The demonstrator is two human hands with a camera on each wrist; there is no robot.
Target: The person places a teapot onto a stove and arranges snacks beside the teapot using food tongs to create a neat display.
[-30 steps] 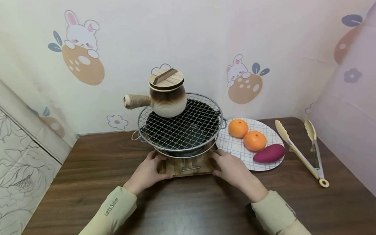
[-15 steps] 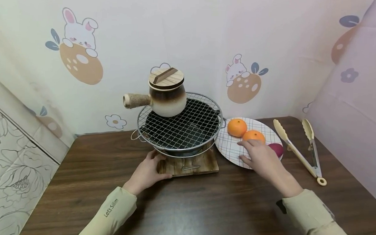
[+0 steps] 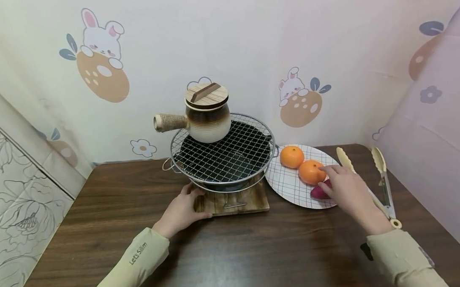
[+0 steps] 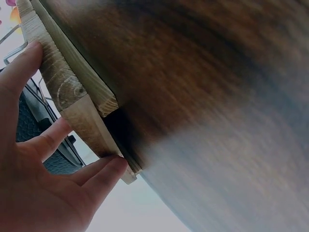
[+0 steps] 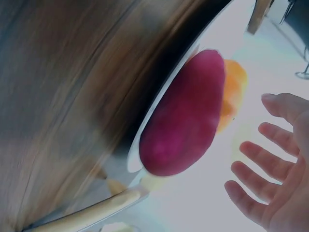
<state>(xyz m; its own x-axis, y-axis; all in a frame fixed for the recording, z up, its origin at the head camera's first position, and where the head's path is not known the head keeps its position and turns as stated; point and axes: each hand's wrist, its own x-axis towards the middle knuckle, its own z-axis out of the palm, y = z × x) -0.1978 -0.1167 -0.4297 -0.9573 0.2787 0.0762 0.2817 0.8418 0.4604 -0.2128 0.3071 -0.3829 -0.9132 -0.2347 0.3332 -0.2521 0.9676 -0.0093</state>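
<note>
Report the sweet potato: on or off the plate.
On: in the head view, the sweet potato lies on the plate, partly hidden by the right hand.

A rabbit-print backdrop [image 3: 241, 46], apparently cloth, rises behind the table [image 3: 271, 254].

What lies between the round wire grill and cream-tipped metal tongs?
Head view: a round white checked plate holding two orange fruits and an oblong purple vegetable, partly hidden by the right hand.

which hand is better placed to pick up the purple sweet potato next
The right hand, most likely. It is open, holds nothing and is close to the purple sweet potato on the plate. The left hand is farther off, touching the wooden board under the grill.
</note>
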